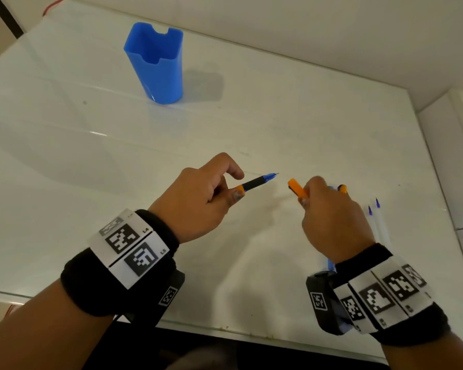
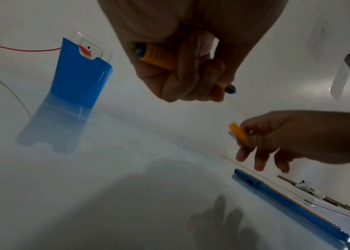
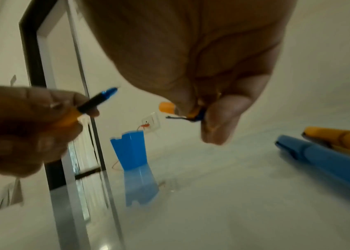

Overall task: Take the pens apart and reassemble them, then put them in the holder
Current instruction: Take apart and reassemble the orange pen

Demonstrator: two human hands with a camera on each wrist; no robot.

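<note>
My left hand [image 1: 198, 198] grips an orange pen [image 1: 257, 181] with a black grip and blue tip, its point aimed right; the same orange pen [image 2: 159, 60] runs through my curled fingers in the left wrist view. A short gap to the right, my right hand [image 1: 329, 217] pinches an orange cap [image 1: 296, 187], also seen as the cap [image 3: 167, 107] at my fingertips. The blue holder [image 1: 157, 62] stands upright at the back left, with nothing visible inside. Both hands hover above the white table [image 1: 118, 156].
A blue pen [image 3: 327, 160] and an orange pen [image 3: 340, 137] lie on the table under my right hand. Two clear refills with blue tips [image 1: 376, 220] lie near the right edge. A red cord [image 2: 20, 49] runs to a wall socket behind the holder.
</note>
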